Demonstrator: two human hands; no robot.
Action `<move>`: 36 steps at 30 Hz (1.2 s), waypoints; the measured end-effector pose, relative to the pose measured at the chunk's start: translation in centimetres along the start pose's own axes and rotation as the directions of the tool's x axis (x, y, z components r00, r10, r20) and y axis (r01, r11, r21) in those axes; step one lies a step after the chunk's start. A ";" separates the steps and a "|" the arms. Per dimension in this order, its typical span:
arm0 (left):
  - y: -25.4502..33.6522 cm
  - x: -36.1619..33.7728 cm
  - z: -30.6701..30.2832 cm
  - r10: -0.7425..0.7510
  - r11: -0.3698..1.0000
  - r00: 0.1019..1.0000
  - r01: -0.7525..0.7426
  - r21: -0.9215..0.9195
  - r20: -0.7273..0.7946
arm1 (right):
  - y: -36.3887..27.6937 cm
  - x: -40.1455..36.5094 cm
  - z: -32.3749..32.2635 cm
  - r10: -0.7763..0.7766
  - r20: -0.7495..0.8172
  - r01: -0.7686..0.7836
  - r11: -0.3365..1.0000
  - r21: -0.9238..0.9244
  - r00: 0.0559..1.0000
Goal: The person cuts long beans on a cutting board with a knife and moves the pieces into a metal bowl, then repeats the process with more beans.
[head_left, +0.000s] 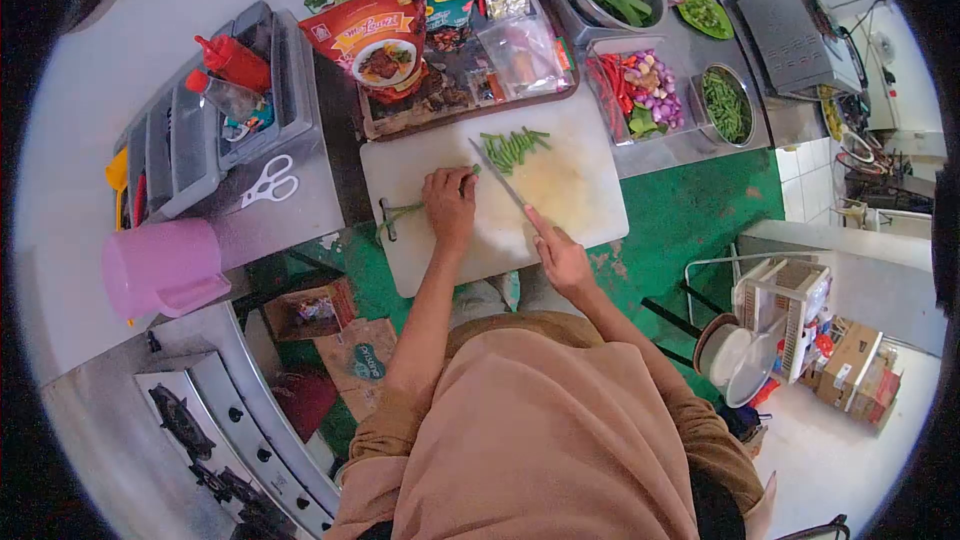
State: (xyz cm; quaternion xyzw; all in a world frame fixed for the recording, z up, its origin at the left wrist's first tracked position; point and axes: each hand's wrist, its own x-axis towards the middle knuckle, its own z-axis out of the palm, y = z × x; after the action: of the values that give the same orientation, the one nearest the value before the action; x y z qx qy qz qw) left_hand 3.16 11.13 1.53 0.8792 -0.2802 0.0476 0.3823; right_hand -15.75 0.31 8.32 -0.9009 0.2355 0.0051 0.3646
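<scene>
My left hand (450, 202) is closed over long green beans (402, 210) on the white cutting board (590, 190). Their ends stick out past the board's handle slot on the left, and a short tip shows by my fingers. In my right hand (563, 262) is a kitchen knife (497, 172), gripped by its handle, its blade slanting up and left just right of the bean tip. Beyond the blade lies a small heap of cut bean pieces (515, 147). The part of the beans under my left palm is hidden.
Behind the board, a tray (470, 120) carries seasoning packets (375, 40). To the right are a container of chillies and shallots (640, 90) and a bowl of cut beans (727, 105). White scissors (270, 183) and a pink jug (160, 265) are left; a stove (235, 430) is lower left.
</scene>
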 end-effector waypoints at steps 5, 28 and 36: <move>0.4 -0.2 -1.4 -0.009 1.000 1.000 0.008 -0.028 -0.015 | 0.2 -0.1 0.8 0.012 0.030 -0.011 1.000 -0.023 0.999; -1.2 -1.2 -1.6 -0.002 1.000 0.999 0.002 0.006 -0.044 | -0.1 -0.4 3.4 -0.103 -0.025 0.097 0.979 -0.182 0.994; 0.2 0.3 -0.7 -0.044 0.999 0.998 0.043 0.023 0.048 | 0.4 0.2 2.0 0.024 -0.039 -0.022 0.999 0.031 0.999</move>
State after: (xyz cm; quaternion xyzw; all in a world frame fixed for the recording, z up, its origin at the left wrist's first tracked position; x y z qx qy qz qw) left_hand 3.38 11.41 2.18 0.8903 -0.2696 0.0210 0.3664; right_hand -15.46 1.31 6.57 -0.8924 0.2530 -0.0119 0.3735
